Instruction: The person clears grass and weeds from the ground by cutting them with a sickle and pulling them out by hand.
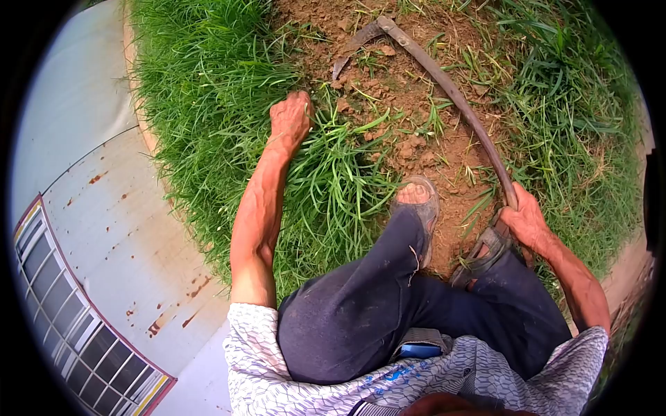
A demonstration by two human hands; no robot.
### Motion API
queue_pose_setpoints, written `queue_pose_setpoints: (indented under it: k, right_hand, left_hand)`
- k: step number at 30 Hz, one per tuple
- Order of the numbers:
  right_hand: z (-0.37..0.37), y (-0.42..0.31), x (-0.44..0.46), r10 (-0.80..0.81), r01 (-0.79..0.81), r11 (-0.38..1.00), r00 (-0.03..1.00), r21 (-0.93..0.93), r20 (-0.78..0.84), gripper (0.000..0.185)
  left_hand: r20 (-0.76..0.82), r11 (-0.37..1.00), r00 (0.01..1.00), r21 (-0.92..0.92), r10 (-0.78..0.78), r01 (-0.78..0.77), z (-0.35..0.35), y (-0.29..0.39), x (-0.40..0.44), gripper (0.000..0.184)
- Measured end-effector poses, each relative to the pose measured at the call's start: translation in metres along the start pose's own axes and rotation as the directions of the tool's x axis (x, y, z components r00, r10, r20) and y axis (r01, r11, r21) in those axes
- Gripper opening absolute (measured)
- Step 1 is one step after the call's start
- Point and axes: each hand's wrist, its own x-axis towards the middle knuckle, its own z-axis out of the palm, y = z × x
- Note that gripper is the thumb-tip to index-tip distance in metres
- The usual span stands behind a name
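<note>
Sickle (451, 87) — held in right hand (525, 218); left hand (291, 116) amid grass (215, 76), cannot tell grip — blue item (420, 351) in shirt pocket (427, 335).

left grip (292, 114) with fingertips hidden in grass (208, 90), tool handle (454, 96) partly covered by right grip (528, 220)

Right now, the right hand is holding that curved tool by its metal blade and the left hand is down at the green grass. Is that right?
Not quite: the head view shows the right hand holding the curved tool by its long handle, not its blade. The left hand is indeed down at the green grass.
</note>
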Motion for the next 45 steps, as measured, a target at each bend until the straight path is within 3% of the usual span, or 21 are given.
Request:
queue_pose_setpoints:
  k: [3,5,6,7,10,11,13,14,16,17,19,21,23,24,25,27,30,35,36,40,45]
  right_hand:
    - [-0.002,-0.003,0.001,0.039,-0.039,0.999,0.999,-0.015,-0.008,0.03]
    - [-0.006,-0.007,-0.001,0.046,-0.046,0.999,0.999,-0.021,-0.01,0.029]
    - [-0.007,-0.008,-0.001,0.058,-0.059,0.998,0.998,-0.02,-0.016,0.028]
    - [-0.006,-0.005,-0.001,0.056,-0.057,0.998,0.998,-0.023,-0.015,0.028]
    - [-0.009,-0.005,0.0,0.033,-0.033,0.997,0.999,-0.068,-0.006,0.027]
    - [-0.01,-0.008,-0.003,0.005,-0.007,0.996,1.0,-0.087,-0.028,0.027]
    - [-0.012,-0.011,-0.005,-0.03,0.025,0.993,0.998,-0.112,-0.05,0.026]
    - [-0.015,-0.009,-0.005,-0.019,0.013,0.991,0.999,-0.132,-0.049,0.026]
    - [-0.02,-0.013,-0.008,-0.011,0.003,0.987,0.999,-0.162,-0.05,0.026]
    - [-0.024,-0.019,-0.01,0.01,-0.018,0.984,0.999,-0.178,-0.047,0.026]
    - [-0.028,-0.023,-0.012,0.029,-0.038,0.98,0.998,-0.195,-0.049,0.026]
    - [-0.031,-0.022,-0.014,0.028,-0.04,0.973,0.998,-0.227,-0.053,0.025]
    - [-0.027,-0.032,-0.017,0.025,-0.04,0.972,0.998,-0.23,-0.066,0.024]
    - [-0.025,-0.036,-0.019,0.028,-0.046,0.973,0.996,-0.224,-0.081,0.024]
    - [-0.023,-0.033,-0.018,0.024,-0.042,0.973,0.996,-0.228,-0.082,0.024]
    - [-0.019,-0.022,-0.014,-0.01,-0.014,0.965,0.996,-0.261,-0.093,0.024]
    - [-0.019,-0.024,-0.017,-0.01,-0.015,0.962,0.996,-0.271,-0.088,0.025]
    - [-0.02,-0.023,-0.017,0.028,-0.051,0.966,0.995,-0.252,-0.095,0.025]
    - [-0.019,-0.024,-0.017,0.029,-0.053,0.966,0.995,-0.254,-0.096,0.024]
    - [-0.017,-0.024,-0.016,0.005,-0.038,0.947,0.995,-0.319,-0.102,0.023]
    - [-0.011,-0.025,-0.016,0.017,-0.047,0.959,0.994,-0.281,-0.109,0.023]
  left_hand:
    - [0.105,0.992,0.988,-0.048,-0.11,0.115,-0.01,-0.001,0.01,0.021]
    - [0.169,0.742,0.977,-0.638,-0.129,0.208,-0.017,-0.006,0.016,0.029]
    - [0.201,0.656,0.957,-0.698,-0.208,0.288,-0.036,0.002,0.015,0.037]
    - [0.199,0.654,0.957,-0.699,-0.211,0.29,-0.036,0.004,0.015,0.037]
    - [0.078,0.982,0.997,-0.184,-0.018,0.032,-0.032,0.012,0.008,0.043]
    - [0.189,0.984,0.981,-0.167,-0.03,0.063,-0.03,0.017,0.006,0.03]
    - [0.099,0.997,0.993,-0.046,0.064,-0.06,-0.005,0.015,0.002,0.016]
    - [0.126,1.0,0.992,-0.023,-0.018,0.021,0.007,0.017,0.001,0.01]
    - [0.032,0.981,0.999,-0.187,-0.043,0.048,0.011,0.016,-0.004,0.011]
    - [0.079,0.937,0.989,-0.317,-0.125,0.144,0.012,0.014,0.0,0.013]
    - [0.191,0.357,0.957,-0.897,-0.217,0.26,-0.013,-0.003,-0.004,0.025]
    - [0.131,0.224,0.922,-0.949,-0.366,0.223,-0.029,-0.011,-0.01,0.038]
    - [0.137,0.352,0.937,-0.901,-0.322,0.252,-0.03,-0.015,-0.012,0.038]
    - [0.077,0.575,0.953,-0.782,-0.294,0.241,-0.028,-0.01,-0.014,0.036]
    - [-0.011,0.798,0.98,-0.582,-0.201,0.157,-0.029,0.001,-0.021,0.027]
    - [-0.097,0.979,0.994,-0.194,0.049,-0.067,-0.017,0.018,-0.034,0.013]
    - [-0.121,0.95,0.946,-0.055,0.299,-0.307,0.017,0.047,-0.061,0.011]
    - [-0.111,0.988,0.991,-0.121,0.079,-0.093,0.013,0.047,-0.064,0.018]
    - [-0.219,0.98,0.971,-0.151,0.091,-0.126,0.007,0.043,-0.058,0.02]
    - [-0.169,0.982,0.967,-0.066,-0.188,0.179,0.013,0.031,-0.03,0.019]
    - [-0.121,0.991,0.984,-0.065,-0.127,0.12,0.012,0.02,-0.017,0.018]
